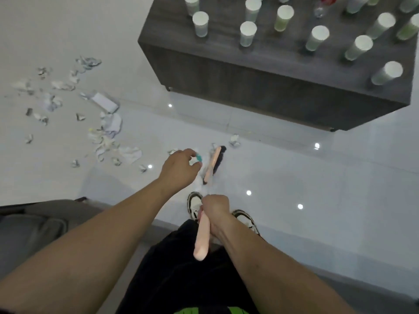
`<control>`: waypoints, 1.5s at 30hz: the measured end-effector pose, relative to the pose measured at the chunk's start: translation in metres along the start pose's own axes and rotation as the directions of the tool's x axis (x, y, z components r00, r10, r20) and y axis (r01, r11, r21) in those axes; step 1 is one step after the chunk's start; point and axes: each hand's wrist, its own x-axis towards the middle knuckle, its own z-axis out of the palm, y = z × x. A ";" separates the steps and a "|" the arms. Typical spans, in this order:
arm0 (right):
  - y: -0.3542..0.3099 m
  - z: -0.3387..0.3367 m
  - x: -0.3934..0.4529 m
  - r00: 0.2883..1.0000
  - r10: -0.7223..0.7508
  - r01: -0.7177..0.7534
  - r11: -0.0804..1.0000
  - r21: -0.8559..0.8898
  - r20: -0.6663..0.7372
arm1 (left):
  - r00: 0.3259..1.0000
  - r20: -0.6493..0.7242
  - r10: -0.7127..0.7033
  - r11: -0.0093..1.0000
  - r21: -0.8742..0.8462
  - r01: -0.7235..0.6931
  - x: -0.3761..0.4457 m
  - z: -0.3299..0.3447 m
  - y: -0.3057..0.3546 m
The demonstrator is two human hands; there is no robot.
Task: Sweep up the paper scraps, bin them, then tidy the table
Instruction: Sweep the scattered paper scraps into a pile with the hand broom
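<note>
Two hands are in view above a glossy white floor (294,177); the right hand (215,214) is clenched around the pale pink handle (201,236) of a broom, whose free end projects back toward the person's dark trousers; the broom head (214,164), pale pink on top with dark bristles along its far side, lies ahead of that hand on the floor, though the thin shaft between handle and head is too blurred to trace; the left hand (181,168) reaches forward just left of the broom head with its fingers curled around a small teal object (199,157), the identity of which cannot be determined; most paper scraps (106,137) lie scattered on the floor well to the left of the left hand, with a flat white sheet (104,103) among them; one crumpled scrap (234,140) sits near the far end of the broom head; further pale bits lie directly around the head and under the left hand; two white-and-black shoes (195,205) stand just beneath the right hand; the dark wood-grain bench (249,87) occupies the upper right, well apart from both hands, and carries many upright white-topped cups (319,37), some tinted green.
</note>
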 end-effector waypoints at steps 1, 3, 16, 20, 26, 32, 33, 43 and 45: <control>-0.009 0.005 -0.002 1.000 0.029 -0.029 1.000 0.011 0.006 | 1.000 0.006 -0.009 1.000 -0.007 0.009 0.000 -0.001 -0.005; -0.024 0.009 -0.006 0.997 0.062 -0.065 0.997 0.046 0.046 | 0.999 0.032 -0.017 1.000 -0.008 0.017 0.002 -0.002 -0.007; -0.138 -0.113 0.000 0.941 -0.166 0.150 0.986 -0.075 -0.296 | 0.991 0.117 0.062 0.998 -0.026 -0.059 0.060 -0.008 0.103; -0.184 -0.171 0.033 0.918 -0.169 0.131 0.983 -0.127 -0.359 | 0.993 0.120 -0.006 1.000 -0.023 0.009 0.080 0.004 0.131; -0.220 -0.159 0.058 0.971 -0.065 0.026 0.986 -0.167 -0.231 | 0.976 0.135 -0.170 0.985 0.001 0.171 0.087 0.004 0.134; -0.217 -0.071 0.031 0.993 0.086 -0.068 0.976 -0.206 0.079 | 0.943 0.026 -0.332 0.942 -0.039 0.332 0.082 -0.030 0.110; -0.222 -0.062 0.029 0.992 0.079 -0.056 0.974 -0.219 0.098 | 0.936 0.015 -0.352 0.935 -0.052 0.352 0.079 -0.035 0.105; -0.213 0.033 0.002 0.990 -0.091 0.128 0.909 -0.396 0.112 | 0.856 -0.070 -0.512 0.843 -0.231 0.485 0.032 -0.074 0.018; -0.200 0.052 0.000 0.992 -0.108 0.123 0.912 -0.392 0.061 | 0.841 -0.076 -0.536 0.825 -0.258 0.503 0.025 -0.082 -0.011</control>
